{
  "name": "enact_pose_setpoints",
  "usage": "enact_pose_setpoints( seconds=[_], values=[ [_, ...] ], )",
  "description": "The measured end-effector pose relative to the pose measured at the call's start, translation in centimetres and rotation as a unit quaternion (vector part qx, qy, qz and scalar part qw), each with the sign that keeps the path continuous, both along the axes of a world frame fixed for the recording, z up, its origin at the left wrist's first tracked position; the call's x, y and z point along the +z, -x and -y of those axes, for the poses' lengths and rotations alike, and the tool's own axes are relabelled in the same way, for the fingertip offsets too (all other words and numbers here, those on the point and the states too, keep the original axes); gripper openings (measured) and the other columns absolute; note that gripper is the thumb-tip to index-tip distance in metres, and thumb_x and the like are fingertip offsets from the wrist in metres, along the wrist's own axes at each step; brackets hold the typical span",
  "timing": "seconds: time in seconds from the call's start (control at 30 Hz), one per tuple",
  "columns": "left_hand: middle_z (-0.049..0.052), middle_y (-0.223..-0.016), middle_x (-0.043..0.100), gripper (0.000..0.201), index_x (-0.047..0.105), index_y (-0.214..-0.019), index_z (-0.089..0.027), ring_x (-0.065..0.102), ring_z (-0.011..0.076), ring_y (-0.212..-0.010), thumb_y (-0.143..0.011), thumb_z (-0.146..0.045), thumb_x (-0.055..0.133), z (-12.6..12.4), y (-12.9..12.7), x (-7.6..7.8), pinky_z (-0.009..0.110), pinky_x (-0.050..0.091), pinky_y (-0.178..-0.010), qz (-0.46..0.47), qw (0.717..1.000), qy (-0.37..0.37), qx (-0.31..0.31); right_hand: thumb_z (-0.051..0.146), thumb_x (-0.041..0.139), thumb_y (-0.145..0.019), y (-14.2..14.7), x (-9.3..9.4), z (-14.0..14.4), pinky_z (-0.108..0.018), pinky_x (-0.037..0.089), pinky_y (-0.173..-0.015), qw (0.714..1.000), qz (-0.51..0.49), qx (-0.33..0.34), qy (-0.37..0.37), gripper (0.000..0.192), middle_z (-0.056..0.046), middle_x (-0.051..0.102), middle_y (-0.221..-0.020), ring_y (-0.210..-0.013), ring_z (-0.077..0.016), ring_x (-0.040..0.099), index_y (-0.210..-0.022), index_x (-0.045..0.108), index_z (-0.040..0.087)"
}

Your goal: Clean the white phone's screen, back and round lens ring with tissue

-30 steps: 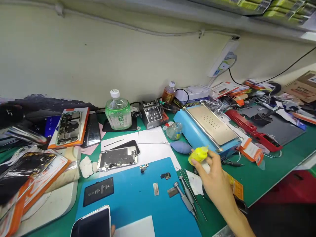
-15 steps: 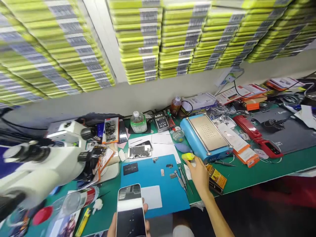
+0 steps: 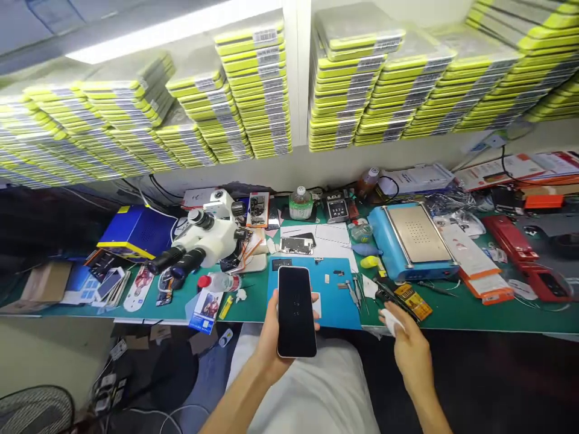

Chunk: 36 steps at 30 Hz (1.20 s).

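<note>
A: Status of hands?
B: Left hand (image 3: pixel 271 328) gripped the slim black-screened phone (image 3: pixel 296 311) above the lap; right hand (image 3: pixel 409 349) had released the yellow squeeze bottle (image 3: pixel 370 261), now pinching a white wipe (image 3: pixel 391 321).
A: Bottle location?
B: Beside the blue heating plate (image 3: pixel 414 244), on the green bench mat (image 3: pixel 474 310).

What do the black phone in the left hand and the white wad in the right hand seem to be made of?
Black flat phone: apparently glass, glossy, with faint reflections on its face. Small white wad: soft, matte, crumpled, probably cloth or tissue; which one cannot be told.
</note>
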<state>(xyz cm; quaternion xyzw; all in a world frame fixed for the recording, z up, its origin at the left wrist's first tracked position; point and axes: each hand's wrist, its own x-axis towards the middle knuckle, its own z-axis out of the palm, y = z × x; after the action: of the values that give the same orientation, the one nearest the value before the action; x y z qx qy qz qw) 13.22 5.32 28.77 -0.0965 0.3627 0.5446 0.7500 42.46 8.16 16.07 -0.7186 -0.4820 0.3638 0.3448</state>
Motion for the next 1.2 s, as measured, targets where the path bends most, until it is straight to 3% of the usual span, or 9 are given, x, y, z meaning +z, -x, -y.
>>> enact_pose_setpoints(
  seconds=[0.1,0.27,0.33,0.5,0.63,0.8,0.9,1.0,1.2],
  values=[
    [0.016,-0.135,0.076,0.067,0.069,-0.143,-0.011,0.074,0.0207,-0.089,-0.106,-0.063,0.051,-0.2,0.0,2.7,0.034,0.064,-0.082,0.002,1.0,-0.013,-0.009,0.057,0.061,-0.096,2.7,4.1,2.9,-0.054,0.059,-0.111,0.998,-0.036,0.045,0.002,0.055,-0.016,0.073,-0.143,-0.133,-0.0313,0.07,-0.136,0.066,0.021],
    [0.016,-0.138,0.075,0.069,0.07,-0.142,-0.01,0.073,0.0185,-0.086,-0.104,-0.065,0.053,-0.2,-0.2,5.8,0.032,0.063,-0.082,0.02,1.0,-0.013,-0.012,0.054,0.054,-0.104,6.3,12.0,3.2,-0.046,0.067,-0.099,0.995,-0.059,0.079,0.013,0.056,-0.014,0.08,-0.131,-0.112,-0.0284,0.081,-0.15,0.057,0.023],
    [0.014,-0.138,0.075,0.068,0.07,-0.142,-0.011,0.073,0.0179,-0.086,-0.104,-0.065,0.054,-0.1,-0.6,6.4,0.032,0.063,-0.085,0.024,1.0,-0.01,-0.008,0.055,0.054,-0.105,7.2,15.1,2.6,-0.046,0.065,-0.102,0.997,-0.041,0.073,-0.004,0.053,-0.012,0.079,-0.133,-0.116,-0.0287,0.079,-0.149,0.061,0.025],
    [0.013,-0.134,0.077,0.061,0.07,-0.141,-0.013,0.075,0.0183,-0.087,-0.105,-0.06,0.057,0.0,-1.8,7.4,0.033,0.063,-0.089,0.011,1.0,0.009,0.014,0.045,0.047,-0.111,10.0,20.7,1.7,-0.055,0.041,-0.13,0.986,-0.007,0.135,-0.094,0.042,-0.002,0.062,-0.16,-0.159,-0.0273,0.044,-0.148,0.064,0.034],
    [0.009,-0.12,0.082,0.055,0.073,-0.135,-0.015,0.078,0.0219,-0.096,-0.104,-0.058,0.059,0.2,-2.5,8.3,0.035,0.061,-0.097,-0.002,0.999,0.05,0.015,0.031,0.039,-0.114,13.0,21.8,1.7,-0.061,0.019,-0.138,0.955,0.017,0.249,-0.161,0.049,0.003,0.051,-0.168,-0.167,-0.0239,0.024,-0.162,0.048,0.037],
    [0.01,-0.117,0.084,0.059,0.073,-0.135,-0.017,0.077,0.0307,-0.118,-0.1,-0.064,0.063,0.4,-2.6,8.9,0.039,0.058,-0.106,0.012,0.997,0.074,-0.003,0.046,0.04,-0.113,13.4,21.8,2.9,-0.051,0.035,-0.134,0.892,0.06,0.393,-0.215,0.066,-0.005,0.045,-0.171,-0.161,-0.0254,0.038,-0.173,0.02,0.028],
    [0.013,-0.123,0.082,0.061,0.071,-0.138,-0.014,0.075,0.0333,-0.123,-0.101,-0.062,0.062,0.4,-2.7,8.7,0.042,0.055,-0.111,0.032,0.998,0.046,-0.005,0.052,0.028,-0.114,12.1,22.0,3.8,-0.054,0.035,-0.133,0.883,0.099,0.39,-0.24,0.073,-0.013,0.036,-0.175,-0.163,-0.0284,0.034,-0.175,0.008,0.018],
    [0.015,-0.128,0.081,0.063,0.071,-0.139,-0.012,0.073,0.0346,-0.128,-0.102,-0.061,0.06,0.5,-3.0,8.5,0.044,0.053,-0.116,0.049,0.998,0.028,-0.007,0.043,0.037,-0.113,11.3,22.0,4.3,-0.06,0.03,-0.135,0.877,0.157,0.38,-0.25,0.07,-0.013,0.034,-0.177,-0.165,-0.0315,0.03,-0.174,0.014,0.02],
    [0.015,-0.139,0.076,0.069,0.068,-0.145,-0.013,0.067,0.0329,-0.137,-0.104,-0.067,0.053,0.9,-3.3,9.1,0.042,0.049,-0.121,0.068,0.997,0.0,-0.023,0.06,0.044,-0.107,13.3,21.4,4.3,-0.061,0.042,-0.129,0.861,0.232,0.391,-0.228,0.09,-0.021,0.022,-0.178,-0.164,-0.0394,0.028,-0.174,0.01,0.01]
  ],
)
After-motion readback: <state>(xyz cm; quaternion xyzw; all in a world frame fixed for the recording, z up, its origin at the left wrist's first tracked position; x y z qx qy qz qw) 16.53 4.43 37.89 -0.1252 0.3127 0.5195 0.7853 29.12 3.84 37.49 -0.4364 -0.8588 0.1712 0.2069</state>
